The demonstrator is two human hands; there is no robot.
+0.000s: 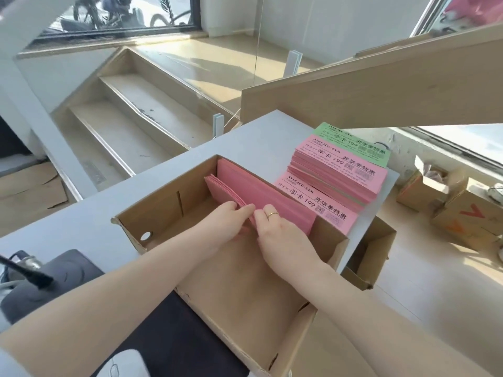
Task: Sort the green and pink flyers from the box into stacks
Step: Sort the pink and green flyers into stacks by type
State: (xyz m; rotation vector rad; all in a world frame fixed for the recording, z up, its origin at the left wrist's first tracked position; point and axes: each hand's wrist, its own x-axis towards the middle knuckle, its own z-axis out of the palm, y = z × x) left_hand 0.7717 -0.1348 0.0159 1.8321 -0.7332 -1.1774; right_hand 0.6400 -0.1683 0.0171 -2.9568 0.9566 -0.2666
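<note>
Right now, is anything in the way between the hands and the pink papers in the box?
No. The left hand and right hand are already on the pink flyers standing in the cardboard box. Toward the pink stacks, only the box's wall is between.

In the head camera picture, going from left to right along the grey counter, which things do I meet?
Computer mouse → cardboard box → pink flyers in the box → pink stacks.
</note>
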